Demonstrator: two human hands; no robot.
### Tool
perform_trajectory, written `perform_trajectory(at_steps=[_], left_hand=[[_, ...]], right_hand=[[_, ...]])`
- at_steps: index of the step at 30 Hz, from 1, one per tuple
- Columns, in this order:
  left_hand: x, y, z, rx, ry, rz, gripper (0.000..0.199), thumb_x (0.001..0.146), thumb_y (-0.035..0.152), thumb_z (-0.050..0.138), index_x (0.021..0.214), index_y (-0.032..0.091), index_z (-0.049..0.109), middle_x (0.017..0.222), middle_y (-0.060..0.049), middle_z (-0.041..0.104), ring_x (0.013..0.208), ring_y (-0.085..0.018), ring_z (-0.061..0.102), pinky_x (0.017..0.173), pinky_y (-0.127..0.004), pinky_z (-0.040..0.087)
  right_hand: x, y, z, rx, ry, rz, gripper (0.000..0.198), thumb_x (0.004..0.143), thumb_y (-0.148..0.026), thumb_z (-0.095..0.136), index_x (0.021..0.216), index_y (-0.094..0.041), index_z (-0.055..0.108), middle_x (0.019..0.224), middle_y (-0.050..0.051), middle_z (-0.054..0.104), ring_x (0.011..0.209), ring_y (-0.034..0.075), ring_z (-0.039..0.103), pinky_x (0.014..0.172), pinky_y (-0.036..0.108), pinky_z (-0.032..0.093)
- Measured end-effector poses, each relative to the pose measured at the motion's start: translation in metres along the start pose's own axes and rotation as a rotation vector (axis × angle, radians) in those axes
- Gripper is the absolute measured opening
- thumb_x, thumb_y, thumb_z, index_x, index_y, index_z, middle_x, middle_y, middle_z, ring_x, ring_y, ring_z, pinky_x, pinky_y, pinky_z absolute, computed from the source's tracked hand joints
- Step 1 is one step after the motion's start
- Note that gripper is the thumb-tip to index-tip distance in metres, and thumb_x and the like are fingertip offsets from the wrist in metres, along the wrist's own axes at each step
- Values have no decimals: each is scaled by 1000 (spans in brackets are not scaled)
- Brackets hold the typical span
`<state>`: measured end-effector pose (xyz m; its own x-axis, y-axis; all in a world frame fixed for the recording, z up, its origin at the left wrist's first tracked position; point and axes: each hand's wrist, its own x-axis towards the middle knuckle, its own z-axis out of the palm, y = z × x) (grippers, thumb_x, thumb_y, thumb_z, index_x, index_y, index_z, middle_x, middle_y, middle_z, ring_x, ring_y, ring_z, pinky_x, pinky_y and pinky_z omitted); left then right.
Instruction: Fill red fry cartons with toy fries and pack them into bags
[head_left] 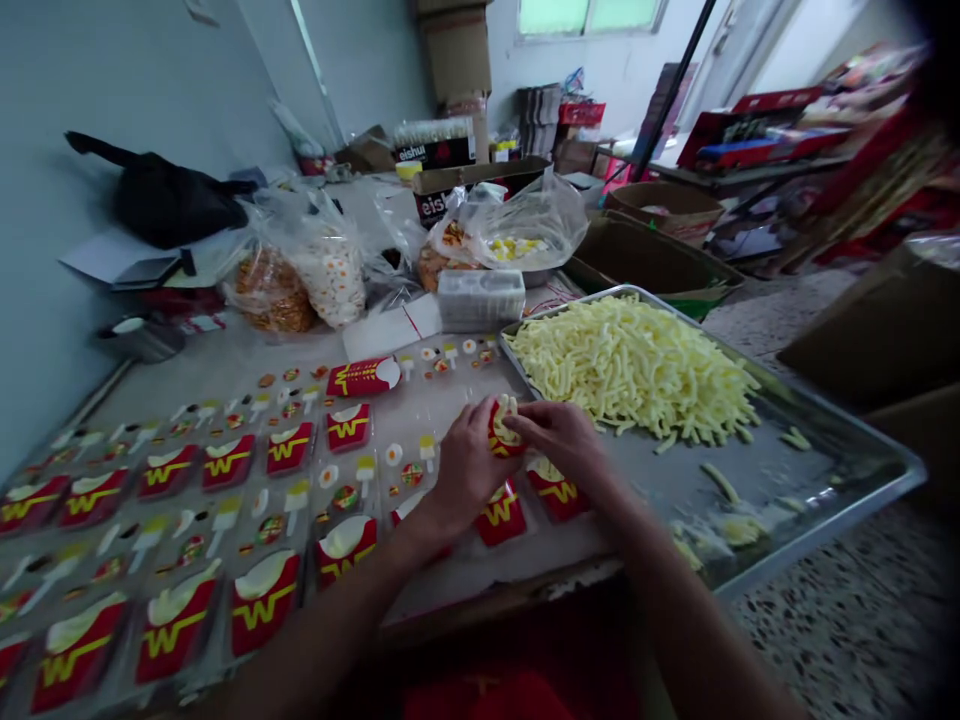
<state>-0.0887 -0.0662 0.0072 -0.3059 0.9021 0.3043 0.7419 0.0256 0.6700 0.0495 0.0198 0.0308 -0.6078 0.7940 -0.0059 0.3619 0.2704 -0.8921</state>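
My left hand [466, 470] is wrapped round a small red fry carton [498, 436], holding it tilted above the table. Pale yellow fry-shaped sticks show at the carton's mouth. My right hand [564, 438] pinches at these sticks, its fingertips against the top of the carton. To the right, a heap of the same pale fries [634, 360] fills the far part of a metal tray [795, 490]. Below my hands lie more red cartons [501, 515] with a yellow zigzag mark, partly hidden by my wrists.
Rows of clear blister packs [270, 500] with red cartons and tiny toy foods cover the table's left. Behind are bags of small pieces [330, 270], a clear plastic box [480, 298] and an open cardboard box [645, 255]. A black bag [169, 195] lies at the back left.
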Motion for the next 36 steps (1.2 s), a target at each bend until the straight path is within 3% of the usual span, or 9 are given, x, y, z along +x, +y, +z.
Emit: perform_trajectory(at_steps=[3,7,9,16,19,22,27,31,36], left_hand=[[4,-13,-10,-19,24,1,77,66,22,81,137,20,50,126,-11,64,116,-29,63,102,-43,52],[9,-22,-17,-13,59,22,75,65,22,78,134,22,50,121,-9,65,112,-28,64,99,-42,53],[11,-27,-21,-10,74,24,73,65,22,77,134,22,51,120,-10,65,112,-29,64,99,-42,53],[9,-60,-45,-47,7,11,74,68,21,77,137,17,50,123,-13,65,113,-28,64,102,-43,52],[5,-71,-54,-95,7,-59,83,65,23,82,141,14,48,129,-15,63,119,-29,61,106,-43,50],[4,-82,-63,-133,-19,-178,86,64,21,83,143,13,47,135,-17,60,125,-28,59,108,-42,47],[16,-112,-100,36,-90,-202,88,63,33,87,142,22,49,133,-14,61,122,-31,60,102,-46,50],[27,-150,-138,367,-64,-113,57,77,36,77,131,23,62,121,-13,66,112,-32,63,97,-48,51],[20,-182,-145,419,-199,-36,64,75,51,79,128,20,64,120,-14,67,113,-33,60,98,-47,48]], right_hand=[[4,-11,14,-166,37,-90,36,95,-39,53,81,-16,78,75,2,69,70,15,60,65,25,39],[14,-21,35,-366,302,-46,19,87,-34,67,87,-22,82,82,2,70,71,15,60,67,27,39],[21,-27,46,-365,331,-33,15,84,-32,71,87,-22,81,84,2,69,70,15,59,67,27,39],[27,-50,65,-416,-63,-235,26,94,-21,57,76,-19,76,88,6,61,89,18,57,83,30,41],[24,-47,73,-358,-50,-201,16,92,-28,64,92,-22,79,104,9,61,101,22,58,91,34,43],[31,-39,91,-143,-124,-98,20,91,-24,62,106,-20,76,103,8,65,89,18,64,80,29,48],[82,-44,113,-237,-228,-44,22,92,-25,61,103,-13,76,87,5,72,77,15,64,66,22,45],[139,-54,113,-449,-369,-23,19,89,-22,64,96,-11,78,78,4,73,69,13,63,60,20,40],[175,-58,126,-589,-522,-108,16,88,-23,69,98,-20,80,87,3,74,78,13,64,70,21,42]])
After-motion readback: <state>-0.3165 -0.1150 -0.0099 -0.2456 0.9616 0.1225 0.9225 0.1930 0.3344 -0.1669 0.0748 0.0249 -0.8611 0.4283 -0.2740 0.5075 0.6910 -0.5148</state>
